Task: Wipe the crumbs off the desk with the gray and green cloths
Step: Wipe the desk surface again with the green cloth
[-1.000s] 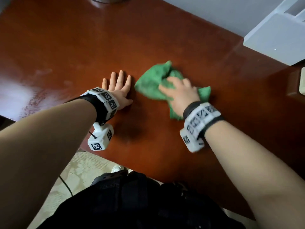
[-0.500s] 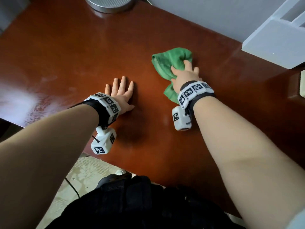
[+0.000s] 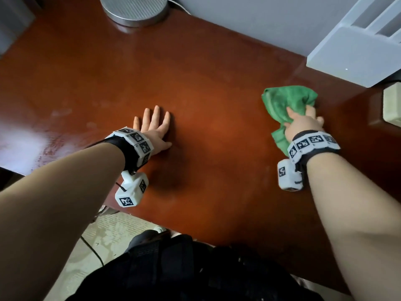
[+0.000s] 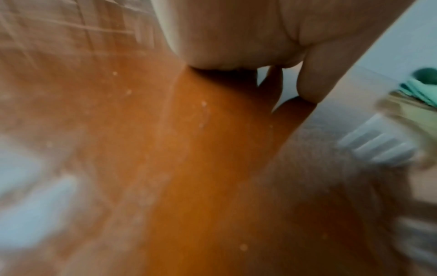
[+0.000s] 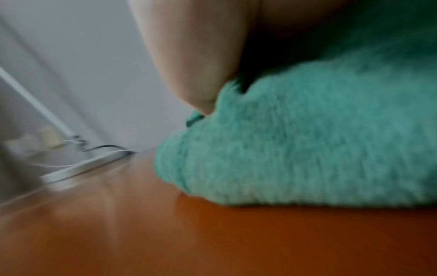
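A bunched green cloth (image 3: 288, 101) lies on the reddish-brown desk (image 3: 206, 88) at the right, near the back wall. My right hand (image 3: 303, 121) presses down on the green cloth (image 5: 307, 149) and grips it, fingers curled into the fabric. Flat on the desk near the middle rests my left hand (image 3: 154, 124), fingers straight and spread, holding nothing. Small pale crumbs (image 4: 203, 103) dot the desk (image 4: 189, 168) in the left wrist view. No gray cloth is in view.
A round silver lamp base (image 3: 134, 9) with a white cable stands at the back edge. A white box-like device (image 3: 355, 51) overhangs the back right corner. The desk's front edge runs below my arms, with tiled floor (image 3: 91, 242) beyond it.
My right hand has swept the green cloth from the desk's middle, beside the left hand, out to the right and toward the back. The left hand has stayed flat in place.
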A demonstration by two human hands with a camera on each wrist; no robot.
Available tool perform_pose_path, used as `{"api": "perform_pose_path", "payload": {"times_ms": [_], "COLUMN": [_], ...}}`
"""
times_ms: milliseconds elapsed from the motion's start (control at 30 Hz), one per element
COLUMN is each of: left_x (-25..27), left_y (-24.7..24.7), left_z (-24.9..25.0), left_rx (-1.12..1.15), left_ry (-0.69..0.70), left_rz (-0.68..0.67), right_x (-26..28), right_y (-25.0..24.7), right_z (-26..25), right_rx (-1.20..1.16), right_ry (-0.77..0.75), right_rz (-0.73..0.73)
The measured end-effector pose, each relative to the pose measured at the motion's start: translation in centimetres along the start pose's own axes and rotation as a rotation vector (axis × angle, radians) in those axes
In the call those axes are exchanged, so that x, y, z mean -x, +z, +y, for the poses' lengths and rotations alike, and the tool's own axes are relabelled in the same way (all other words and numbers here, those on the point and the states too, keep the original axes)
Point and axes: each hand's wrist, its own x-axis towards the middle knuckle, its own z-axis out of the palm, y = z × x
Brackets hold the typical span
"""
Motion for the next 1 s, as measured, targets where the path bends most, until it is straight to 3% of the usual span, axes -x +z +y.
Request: {"api": "perform_pose_path", "payload": {"times_ms": [67, 167, 233, 300, 400, 500, 600, 667, 733, 800, 933, 1000], "left_x": [-0.2, -0.6, -0.5, -0.8, -2.0, -4.1, -6.2, -7.4, -8.7, -10.0, -11.7, -12.0], "left_y": [0.1, 0.0, -0.6, -1.9, -3.9, -5.1, -6.0, -6.6, -7.4, -8.3, -9.7, -9.7], "left_z": [0.0, -0.2, 0.0, 0.4, 0.7, 1.8, 3.3, 4.1, 4.6, 4.8, 4.5, 4.2], "left_rx": [-0.004, -0.018, -0.031, -0.035, -0.050, -0.077, -0.105, -0.125, -0.141, -0.148, -0.132, -0.179], "left_ry": [0.002, -0.025, -0.036, -0.015, 0.028, 0.058, 0.115, 0.156, 0.179, 0.179, 0.164, 0.183], "left_rz": [-0.002, -0.005, 0.020, 0.079, 0.130, 0.110, 0.100, 0.109, 0.115, 0.109, 0.079, 0.054], "right_x": [0.4, 4.3, 7.4, 7.8, 4.9, 1.2, -1.5, -2.4, -3.0, -2.6, -1.2, -1.5], "right_y": [0.4, 2.7, 4.0, 4.1, 1.2, -2.1, -2.9, -2.1, -1.2, -0.5, 0.6, -0.2], "right_z": [-1.8, -6.9, -9.3, -9.4, -6.3, -1.4, 1.1, 0.7, -1.3, -4.8, -11.1, -10.3], "right_rx": [-0.020, 0.042, 0.083, 0.057, -0.119, -0.183, -0.166, -0.170, -0.161, -0.114, -0.067, -0.131], "right_ry": [0.028, -0.309, -0.539, -0.612, -0.402, 0.000, 0.328, 0.394, 0.306, 0.098, -0.276, -0.314], "right_rz": [-0.009, 0.044, 0.000, -0.032, 0.068, 0.204, 0.043, -0.033, 0.006, 0.048, -0.028, -0.045]}}
